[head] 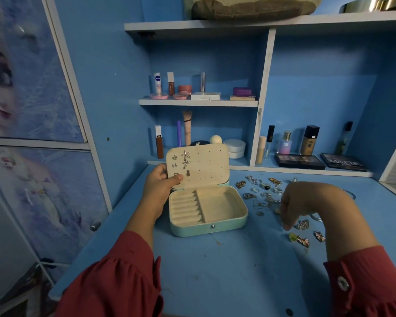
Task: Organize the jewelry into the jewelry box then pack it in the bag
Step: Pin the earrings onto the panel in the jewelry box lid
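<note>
A mint-green jewelry box [209,216] sits open on the blue tabletop [215,271], its cream lid [206,165] standing upright with several earrings [185,159] pinned in the left rows of holes. The left hand [160,181] grips the lid's left edge, thumb pressed on the inner face near the lowest studs. Right of the box lies a scatter of loose jewelry [263,191]: rings, chains and earrings. The right hand [290,207] hangs over this pile, fingers curled downward with their tips among the pieces; whether they pinch anything cannot be told. Cosmetics [188,88] line the shelves behind.
</note>
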Action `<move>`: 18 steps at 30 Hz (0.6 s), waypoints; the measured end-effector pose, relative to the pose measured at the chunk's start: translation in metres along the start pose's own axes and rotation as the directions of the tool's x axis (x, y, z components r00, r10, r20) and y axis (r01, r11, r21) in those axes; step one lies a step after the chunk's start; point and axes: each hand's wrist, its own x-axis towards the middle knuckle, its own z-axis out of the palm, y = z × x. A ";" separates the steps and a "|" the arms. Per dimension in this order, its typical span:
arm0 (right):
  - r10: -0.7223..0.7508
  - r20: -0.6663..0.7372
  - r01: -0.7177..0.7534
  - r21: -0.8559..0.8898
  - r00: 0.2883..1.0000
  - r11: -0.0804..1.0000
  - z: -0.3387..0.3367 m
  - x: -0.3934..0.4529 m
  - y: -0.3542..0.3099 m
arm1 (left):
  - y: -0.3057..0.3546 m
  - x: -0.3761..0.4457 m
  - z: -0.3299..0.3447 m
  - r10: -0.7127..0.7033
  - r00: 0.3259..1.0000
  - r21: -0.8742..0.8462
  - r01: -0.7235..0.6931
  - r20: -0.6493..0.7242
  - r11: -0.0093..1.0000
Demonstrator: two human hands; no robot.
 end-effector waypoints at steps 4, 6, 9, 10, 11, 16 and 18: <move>0.007 -0.004 -0.007 -0.039 1.000 0.999 0.002 0.002 -0.002 | 0.000 -0.001 0.000 -0.003 1.000 0.001 0.003 -0.003 1.000; 0.004 -0.013 -0.004 -0.047 1.000 0.999 0.002 0.003 -0.003 | 0.001 -0.002 0.000 -0.001 1.000 -0.005 0.001 -0.002 1.000; -0.010 -0.008 0.009 -0.040 1.000 0.999 0.003 0.004 -0.004 | 0.001 -0.002 0.000 -0.005 1.000 -0.003 0.005 -0.003 1.000; -0.013 -0.003 0.013 -0.042 1.000 0.999 0.003 0.004 -0.004 | 0.001 -0.002 0.000 -0.005 1.000 -0.004 0.005 -0.002 1.000; -0.015 0.004 0.015 -0.043 1.000 0.999 0.004 0.004 -0.004 | 0.001 -0.002 0.000 -0.002 1.000 -0.005 0.002 0.000 1.000; -0.071 -0.018 0.071 0.025 0.997 0.997 0.006 0.009 -0.004 | 0.000 -0.002 -0.001 0.003 1.000 0.006 -0.003 0.001 1.000; -0.126 -0.100 0.137 0.101 0.987 0.985 0.007 0.011 -0.005 | 0.000 -0.002 -0.001 0.002 1.000 0.009 -0.002 0.002 1.000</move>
